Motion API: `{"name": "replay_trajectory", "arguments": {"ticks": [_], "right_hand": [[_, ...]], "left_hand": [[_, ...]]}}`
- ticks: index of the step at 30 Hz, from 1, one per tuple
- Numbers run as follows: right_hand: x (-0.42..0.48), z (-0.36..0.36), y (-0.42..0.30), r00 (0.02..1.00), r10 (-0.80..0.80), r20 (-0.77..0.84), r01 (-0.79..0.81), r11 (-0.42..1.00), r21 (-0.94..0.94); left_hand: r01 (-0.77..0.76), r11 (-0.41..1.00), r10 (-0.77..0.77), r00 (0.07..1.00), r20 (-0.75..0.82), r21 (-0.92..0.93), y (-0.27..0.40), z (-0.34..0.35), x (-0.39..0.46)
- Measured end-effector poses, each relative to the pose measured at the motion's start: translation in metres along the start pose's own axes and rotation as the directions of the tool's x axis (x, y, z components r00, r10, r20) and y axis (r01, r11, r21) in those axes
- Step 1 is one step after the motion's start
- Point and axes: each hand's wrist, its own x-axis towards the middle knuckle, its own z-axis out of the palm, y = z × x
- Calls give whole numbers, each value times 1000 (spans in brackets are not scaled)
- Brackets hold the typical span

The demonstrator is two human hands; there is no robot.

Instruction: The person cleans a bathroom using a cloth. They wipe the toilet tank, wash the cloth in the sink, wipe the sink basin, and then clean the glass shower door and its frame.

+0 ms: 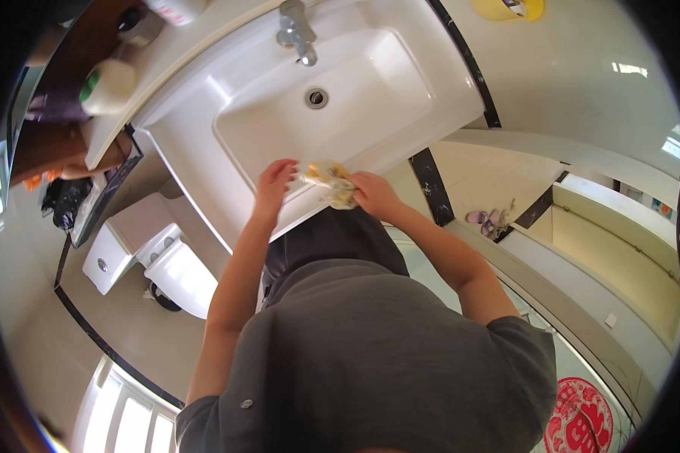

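Observation:
A crumpled cloth, white with yellow and grey patterning, is gripped at its right side by my right hand. It hangs above the front rim of the white washbasin, close to my waist. My left hand is at the cloth's left edge with fingers bent towards it; blur hides whether they hold it. Behind the hands lies the bowl with a round metal drain. A chrome faucet stands at the back of the basin.
On the left, a shelf carries a white bottle with a green part and other containers. A white toilet stands at lower left. Slippers lie beyond a doorway at right. A yellow container is at upper right.

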Motion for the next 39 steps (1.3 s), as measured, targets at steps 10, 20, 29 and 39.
{"name": "replay_trajectory", "arguments": {"ticks": [10,20,29,39], "right_hand": [[-82,-145,101,854,392,-341,-306,910,278],[-72,-168,156,774,495,-394,-312,840,443],[-72,-175,164,732,566,-379,-354,791,499],[-82,-188,177,724,603,-336,-383,756,531]], "left_hand": [[-413,648,297,911,287,640,-16,207,141],[-90,905,103,995,-10,415,-26,234,171],[-292,626,481,874,-64,723,2,248,258],[-445,141,37,895,444,884,8,240,197]]}}
